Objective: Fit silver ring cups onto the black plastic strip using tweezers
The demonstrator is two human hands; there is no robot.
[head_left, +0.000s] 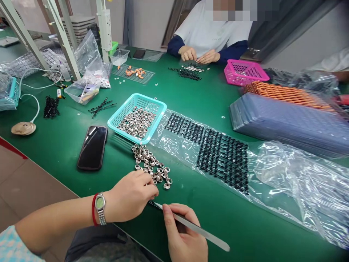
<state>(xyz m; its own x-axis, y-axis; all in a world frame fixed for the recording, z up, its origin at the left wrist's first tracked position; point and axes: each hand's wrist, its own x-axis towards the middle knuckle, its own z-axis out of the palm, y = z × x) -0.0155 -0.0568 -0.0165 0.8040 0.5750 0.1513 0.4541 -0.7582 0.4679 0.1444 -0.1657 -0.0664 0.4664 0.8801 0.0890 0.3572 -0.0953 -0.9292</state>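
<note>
My right hand (185, 233) is closed around silver tweezers (207, 236), whose tip points left toward my other hand. My left hand (133, 194) has its fingers curled in a pinch beside the tweezers' tip. A small dark bit shows below those fingers, but what they hold is hidden. Just beyond lies a loose pile of small silver ring-shaped metal pieces (167, 185) with dark centres. More of the same fill a turquoise basket (158, 125) behind the pile. Rows of black toothed plastic strips (223, 156) lie on clear plastic film (180, 149) to the right.
A phone (92, 147) lies left of the pile. Loose black strips (102, 107) and a clear tray (81, 92) are farther left. Stacked clear plastic trays (286, 116) stand at right, near a pink basket (244, 71). Across the table, a co-worker's hands (200, 55) handle small parts.
</note>
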